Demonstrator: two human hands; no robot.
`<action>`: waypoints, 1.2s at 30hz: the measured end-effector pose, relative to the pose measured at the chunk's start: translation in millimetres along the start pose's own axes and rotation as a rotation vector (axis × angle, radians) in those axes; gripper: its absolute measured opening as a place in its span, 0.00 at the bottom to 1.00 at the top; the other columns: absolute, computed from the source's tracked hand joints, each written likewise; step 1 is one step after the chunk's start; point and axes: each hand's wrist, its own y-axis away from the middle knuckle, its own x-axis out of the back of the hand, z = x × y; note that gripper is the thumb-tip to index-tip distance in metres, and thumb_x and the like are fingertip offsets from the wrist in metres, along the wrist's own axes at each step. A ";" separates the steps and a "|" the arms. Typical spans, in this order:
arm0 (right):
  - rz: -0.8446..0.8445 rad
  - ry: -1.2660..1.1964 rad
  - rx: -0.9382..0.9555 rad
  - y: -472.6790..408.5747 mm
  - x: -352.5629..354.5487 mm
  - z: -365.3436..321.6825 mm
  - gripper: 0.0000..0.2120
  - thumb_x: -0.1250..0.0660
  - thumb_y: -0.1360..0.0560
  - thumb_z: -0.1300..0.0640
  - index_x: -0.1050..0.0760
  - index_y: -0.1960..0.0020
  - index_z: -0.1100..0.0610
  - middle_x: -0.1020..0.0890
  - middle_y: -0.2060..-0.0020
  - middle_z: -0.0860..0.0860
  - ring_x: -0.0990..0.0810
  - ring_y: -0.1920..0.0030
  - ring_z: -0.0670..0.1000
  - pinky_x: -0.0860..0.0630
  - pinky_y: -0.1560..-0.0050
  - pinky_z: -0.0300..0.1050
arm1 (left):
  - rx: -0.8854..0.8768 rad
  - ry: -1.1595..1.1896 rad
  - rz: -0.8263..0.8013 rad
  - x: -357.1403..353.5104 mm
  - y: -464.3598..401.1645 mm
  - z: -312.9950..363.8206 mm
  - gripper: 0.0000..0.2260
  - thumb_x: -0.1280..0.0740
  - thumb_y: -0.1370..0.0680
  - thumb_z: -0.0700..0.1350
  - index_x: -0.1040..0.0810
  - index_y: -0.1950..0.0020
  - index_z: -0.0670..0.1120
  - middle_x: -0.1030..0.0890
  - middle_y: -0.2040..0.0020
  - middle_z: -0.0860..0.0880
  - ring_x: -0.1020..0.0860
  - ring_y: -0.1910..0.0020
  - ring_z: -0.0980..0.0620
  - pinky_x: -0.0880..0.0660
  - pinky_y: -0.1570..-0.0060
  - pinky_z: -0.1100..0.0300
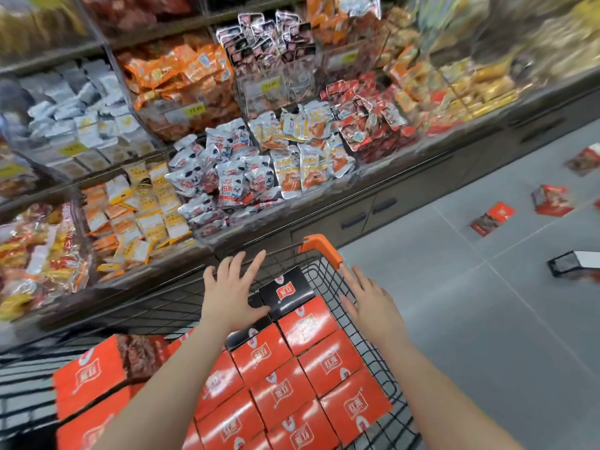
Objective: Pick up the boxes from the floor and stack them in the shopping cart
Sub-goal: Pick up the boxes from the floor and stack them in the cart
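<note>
Boxes crowd the cart, both hands' fingers spread and empty, so floor strays stacked loosely may slide off.

Views: I have only one, the head camera, so no second view shares any part of the scene.
Position: it sits above the shopping cart, looking past both forearms from behind them.
Direction: I see forward and steeply down, tilted so the snack shelves slant across the top and left.
Nearness: the left hand and right hand are close below the lens; the orange boxes in the cart fill the lower middle.
Reach: the wide angle takes in grey floor to the right, with scattered boxes farther off.
Sharpness: edges are blurred.
</note>
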 end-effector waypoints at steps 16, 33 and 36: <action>0.016 -0.032 0.007 -109.3 42.8 79.8 0.29 0.47 0.19 0.44 0.57 0.23 0.43 0.45 0.23 0.48 0.33 0.31 0.54 0.28 0.37 0.53 | -0.038 0.035 0.000 8.7 -126.7 40.6 0.50 0.37 0.36 0.71 0.61 0.24 0.60 0.41 0.25 0.44 0.43 0.27 0.41 0.44 0.34 0.37; -0.142 -0.039 0.037 -152.1 75.0 77.8 0.30 0.47 0.19 0.45 0.61 0.23 0.43 0.46 0.24 0.53 0.39 0.28 0.56 0.33 0.33 0.54 | 0.022 0.066 -0.035 22.3 -154.5 36.9 0.42 0.41 0.30 0.69 0.52 0.22 0.54 0.38 0.26 0.43 0.39 0.28 0.41 0.44 0.34 0.37; -0.161 -0.022 0.033 -138.9 98.6 94.6 0.31 0.47 0.19 0.44 0.60 0.23 0.44 0.47 0.23 0.50 0.39 0.27 0.55 0.33 0.33 0.52 | -0.042 0.085 -0.069 42.2 -170.9 56.0 0.39 0.44 0.26 0.67 0.51 0.22 0.47 0.38 0.26 0.44 0.40 0.27 0.44 0.48 0.29 0.42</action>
